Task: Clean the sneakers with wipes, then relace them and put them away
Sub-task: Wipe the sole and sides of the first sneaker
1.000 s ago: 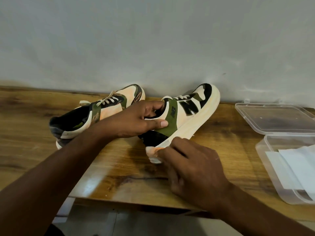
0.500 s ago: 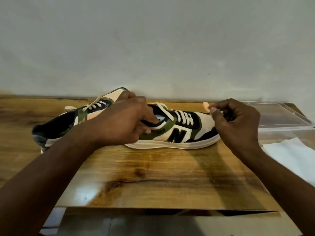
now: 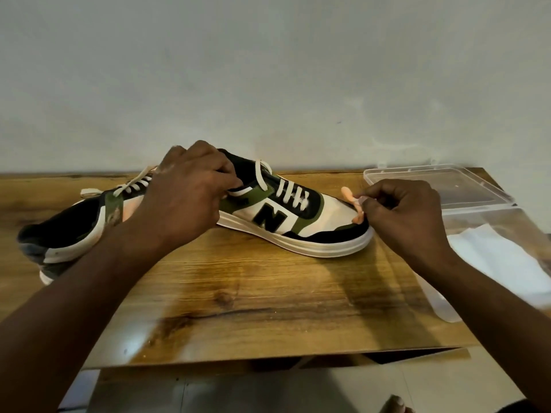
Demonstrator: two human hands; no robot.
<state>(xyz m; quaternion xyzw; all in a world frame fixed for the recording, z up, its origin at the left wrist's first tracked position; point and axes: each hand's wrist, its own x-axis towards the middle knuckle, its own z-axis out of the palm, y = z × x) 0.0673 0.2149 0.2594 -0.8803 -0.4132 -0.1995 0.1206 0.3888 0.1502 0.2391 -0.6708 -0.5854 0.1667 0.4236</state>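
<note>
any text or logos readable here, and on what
"N": a large black letter on the side of the sneaker that the left hand holds.
Nothing else readable: the other sneaker, the clear plastic lid and the wipes show no legible text.

Grey wall (image 3: 268, 70), wooden table (image 3: 253, 293), pale floor (image 3: 298, 391)

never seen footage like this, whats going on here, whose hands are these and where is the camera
There is no machine here: a person wears a camera on the head, looking down at their own two hands. On the wooden table stand two sneakers. The left hand grips the collar of the near sneaker, keeping it steady. The right hand pinches a small pinkish wipe against its toe. The other sneaker sits to the left. On the right are a clear plastic box with white wipes and its lid.
</note>
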